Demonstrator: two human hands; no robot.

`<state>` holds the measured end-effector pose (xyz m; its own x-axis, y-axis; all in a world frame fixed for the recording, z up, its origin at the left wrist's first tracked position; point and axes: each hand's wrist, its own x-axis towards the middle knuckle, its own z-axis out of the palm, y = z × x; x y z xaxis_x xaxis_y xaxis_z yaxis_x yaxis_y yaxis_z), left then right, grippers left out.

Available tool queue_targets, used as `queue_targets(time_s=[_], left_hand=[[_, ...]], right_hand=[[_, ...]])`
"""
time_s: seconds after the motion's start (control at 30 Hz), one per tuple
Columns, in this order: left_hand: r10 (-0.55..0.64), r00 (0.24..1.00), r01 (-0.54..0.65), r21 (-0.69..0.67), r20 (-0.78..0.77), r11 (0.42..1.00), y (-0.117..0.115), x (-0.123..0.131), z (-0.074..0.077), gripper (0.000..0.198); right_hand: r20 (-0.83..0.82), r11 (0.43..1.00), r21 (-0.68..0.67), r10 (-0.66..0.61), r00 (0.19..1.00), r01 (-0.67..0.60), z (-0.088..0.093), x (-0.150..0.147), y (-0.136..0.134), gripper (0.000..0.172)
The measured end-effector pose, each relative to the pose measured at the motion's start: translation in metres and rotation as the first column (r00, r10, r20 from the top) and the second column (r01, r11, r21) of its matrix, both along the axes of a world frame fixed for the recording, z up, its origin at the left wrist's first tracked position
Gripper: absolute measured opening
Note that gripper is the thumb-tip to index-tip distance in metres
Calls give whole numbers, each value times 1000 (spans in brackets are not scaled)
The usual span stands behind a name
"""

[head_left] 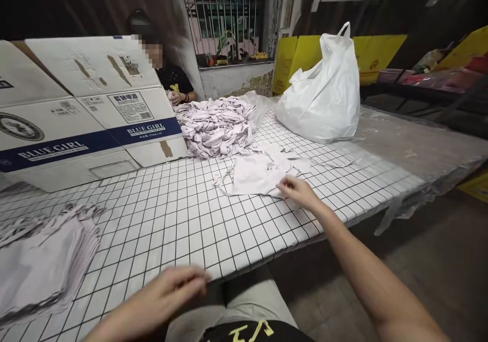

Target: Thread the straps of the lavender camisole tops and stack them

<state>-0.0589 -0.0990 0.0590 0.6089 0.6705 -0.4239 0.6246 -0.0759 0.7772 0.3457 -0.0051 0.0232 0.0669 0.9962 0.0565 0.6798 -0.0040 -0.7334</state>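
Observation:
A pale lilac cloth piece with thin straps [249,174] lies partly spread on the checked table. My right hand [299,192] is closed on its near right edge, thumb and fingers pinched together. Close to the table's front edge hovers my left hand [179,288], slightly blurred, its fingers loosely stretched and nothing visible in them. Just behind the cloth piece is a large heap of crumpled cloth pieces [217,126] in the same colour. Toward the left, similar cloth pieces lie flat in a neat stack [49,260].
A large white cardboard box [95,108] stands at the back left of the checked table [152,230]. Behind the heap rests a full white plastic bag [324,93]. Another person's hand [177,98] shows beside the box. Clear plastic sheeting [419,144] covers the table's right end.

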Motion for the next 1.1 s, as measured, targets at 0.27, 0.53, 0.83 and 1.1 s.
queue_targets(time_s=[0.27, 0.53, 0.83, 1.1], left_hand=[[-37, 936, -55, 250, 349, 967, 161, 125, 34, 29], [-144, 692, -59, 255, 707, 965, 247, 126, 60, 75], [-227, 591, 183, 146, 774, 972, 210, 93, 111, 63], [-101, 792, 145, -25, 602, 989, 173, 22, 71, 28]], right_hand=[[179, 990, -140, 29, 983, -4, 17, -42, 141, 27], [-423, 781, 15, 570, 704, -624, 99, -61, 134, 27], [-473, 646, 69, 692, 545, -760, 227, -112, 89, 20], [-433, 727, 178, 663, 610, -663, 265, -126, 91, 17]])
